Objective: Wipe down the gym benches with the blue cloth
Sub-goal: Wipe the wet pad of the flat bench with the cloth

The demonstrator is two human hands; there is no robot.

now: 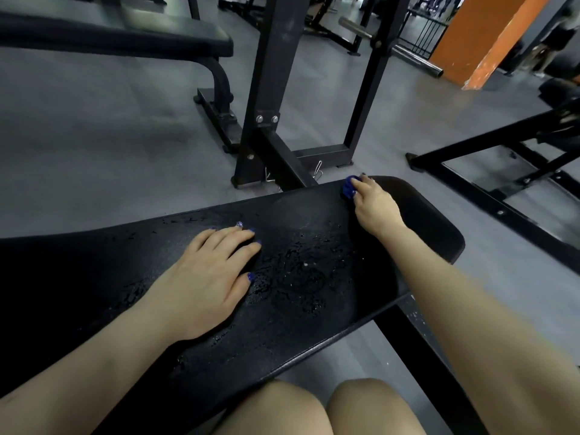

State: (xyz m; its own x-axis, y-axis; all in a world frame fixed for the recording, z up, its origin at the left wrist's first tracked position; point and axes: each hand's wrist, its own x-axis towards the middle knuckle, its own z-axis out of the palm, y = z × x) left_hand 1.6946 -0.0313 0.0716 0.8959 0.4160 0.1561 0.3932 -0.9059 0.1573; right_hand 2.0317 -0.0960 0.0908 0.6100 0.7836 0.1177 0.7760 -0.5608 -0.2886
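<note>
1. Tabletop [314,309]: one black padded bench pad, rounded at its far end, surface grainy and spotted with wet droplets at mid-length.
2. Cloth [349,187]: one blue cloth, bunched small, at the pad's far edge near the rounded end.
3. Right hand [375,205]: fingers curled over the cloth, grip holding it against the pad.
4. Left hand [204,277]: laid flat on the pad, palm down, fingers straight and together, holding nothing.
5. Second bench [125,36]: one black padded bench at upper left, on a grey floor [94,136].
6. Frame [276,89]: black steel uprights, bolted, behind the pad.
</note>
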